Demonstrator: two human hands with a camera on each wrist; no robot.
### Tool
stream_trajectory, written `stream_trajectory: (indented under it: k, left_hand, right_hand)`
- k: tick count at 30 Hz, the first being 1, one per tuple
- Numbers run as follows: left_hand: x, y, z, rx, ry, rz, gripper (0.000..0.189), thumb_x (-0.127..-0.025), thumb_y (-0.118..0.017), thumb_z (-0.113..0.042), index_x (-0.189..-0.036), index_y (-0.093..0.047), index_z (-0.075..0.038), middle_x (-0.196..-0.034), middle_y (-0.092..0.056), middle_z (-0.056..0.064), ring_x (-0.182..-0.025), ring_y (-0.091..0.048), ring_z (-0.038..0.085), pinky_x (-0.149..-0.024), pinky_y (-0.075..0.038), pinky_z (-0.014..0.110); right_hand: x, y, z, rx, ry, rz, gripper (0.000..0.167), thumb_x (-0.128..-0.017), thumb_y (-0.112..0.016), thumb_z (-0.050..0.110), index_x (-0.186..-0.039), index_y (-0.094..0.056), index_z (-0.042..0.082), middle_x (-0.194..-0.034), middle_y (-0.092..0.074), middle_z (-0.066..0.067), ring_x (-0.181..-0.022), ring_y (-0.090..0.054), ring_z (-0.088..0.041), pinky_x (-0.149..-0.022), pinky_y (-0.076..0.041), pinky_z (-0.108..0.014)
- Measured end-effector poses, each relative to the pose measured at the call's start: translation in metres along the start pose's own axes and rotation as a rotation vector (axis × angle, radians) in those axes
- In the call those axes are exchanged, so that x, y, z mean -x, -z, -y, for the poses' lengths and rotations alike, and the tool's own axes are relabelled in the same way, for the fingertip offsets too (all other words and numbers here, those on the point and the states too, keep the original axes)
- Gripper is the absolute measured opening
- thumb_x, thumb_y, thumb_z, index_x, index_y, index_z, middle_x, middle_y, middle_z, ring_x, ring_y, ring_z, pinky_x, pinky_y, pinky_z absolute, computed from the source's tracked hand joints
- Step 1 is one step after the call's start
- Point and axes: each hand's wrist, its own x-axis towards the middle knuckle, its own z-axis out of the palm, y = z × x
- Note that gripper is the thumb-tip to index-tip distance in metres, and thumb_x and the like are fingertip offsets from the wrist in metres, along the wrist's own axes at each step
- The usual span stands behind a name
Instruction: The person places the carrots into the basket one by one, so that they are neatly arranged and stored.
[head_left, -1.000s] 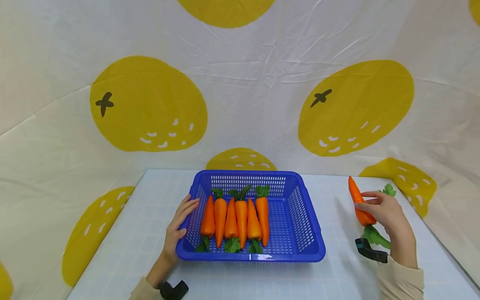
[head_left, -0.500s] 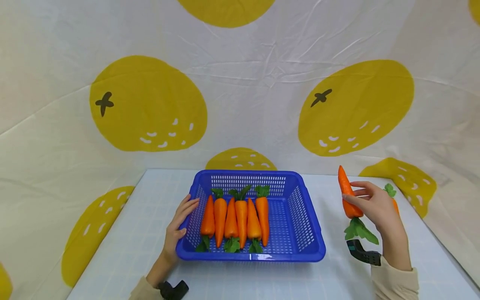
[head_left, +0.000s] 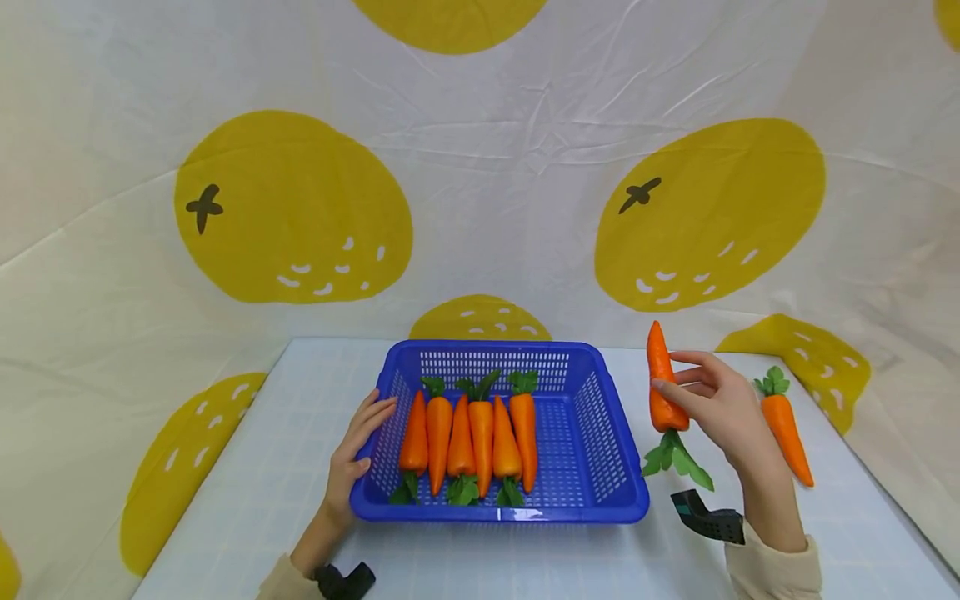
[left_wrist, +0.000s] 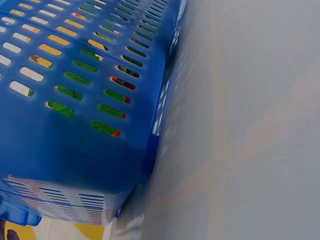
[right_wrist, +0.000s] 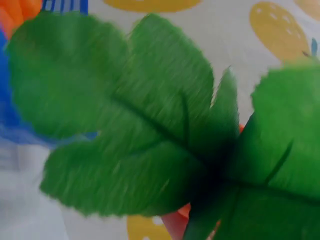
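Observation:
In the head view my right hand (head_left: 723, 408) pinches a carrot (head_left: 663, 387) between thumb and fingers, tip up and leaves down, just right of the blue basket (head_left: 637, 492). Its green leaves (right_wrist: 160, 135) fill most of the right wrist view and hide the fingers there. My left hand (head_left: 352, 458) rests against the basket's left rim, fingers nearly straight across it. Several carrots (head_left: 482, 437) lie side by side in the basket's left and middle, leaf ends alternating front and back. The left wrist view shows the slotted basket wall (left_wrist: 75, 130) close up.
Another carrot (head_left: 787, 437) lies on the table (head_left: 247, 500) at the right, leaves toward the back. Behind the table hangs a pale cloth (head_left: 502, 208) printed with yellow fruit. Bare mesh floor (head_left: 558, 450) shows in the basket's right part.
My right hand has lifted the carrot and carried it left toward the basket, uncovering the other carrot on the table. The left hand and the basket stay in place.

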Motion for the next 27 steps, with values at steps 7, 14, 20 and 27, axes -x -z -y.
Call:
stream_trajectory:
  k: [7,14,20,27]
  left_hand:
    - [0.0,0.0,0.0,-0.006,0.01,-0.001,0.054,-0.09,-0.034,-0.01,-0.137,-0.049,0.012,-0.144,-0.045,0.028,-0.146,-0.018,0.04,-0.118,-0.013,0.03]
    - [0.0,0.001,-0.001,-0.003,0.01,0.0,0.055,-0.09,-0.034,-0.01,-0.137,-0.048,0.013,-0.144,-0.044,0.029,-0.146,-0.018,0.041,-0.117,-0.013,0.03]
    - [0.001,0.001,0.0,-0.005,0.005,-0.003,0.055,-0.09,-0.033,-0.01,-0.137,-0.049,0.012,-0.144,-0.044,0.029,-0.146,-0.018,0.04,-0.117,-0.013,0.029]
    - [0.001,0.0,0.0,-0.012,0.009,-0.002,0.055,-0.089,-0.034,-0.009,-0.136,-0.048,0.014,-0.144,-0.045,0.028,-0.146,-0.018,0.041,-0.117,-0.013,0.029]
  right_hand:
    - [0.003,-0.016,0.014,-0.111,0.054,0.092,0.064,-0.095,-0.066,0.033,-0.147,-0.04,0.006,-0.117,-0.061,-0.022,-0.096,-0.068,-0.028,-0.074,-0.056,-0.027]
    - [0.004,-0.034,0.022,-0.206,0.075,0.218,0.066,-0.096,-0.064,0.027,-0.15,-0.032,0.005,-0.118,-0.06,-0.024,-0.096,-0.068,-0.029,-0.076,-0.058,-0.035]
    - [0.007,-0.045,0.029,-0.251,0.082,0.301,0.067,-0.097,-0.063,0.025,-0.151,-0.028,0.007,-0.117,-0.059,-0.023,-0.095,-0.067,-0.028,-0.076,-0.058,-0.038]
    - [0.007,-0.058,0.038,-0.281,0.047,0.392,0.068,-0.096,-0.063,0.021,-0.152,-0.025,0.01,-0.113,-0.052,-0.021,-0.092,-0.066,-0.027,-0.075,-0.058,-0.038]
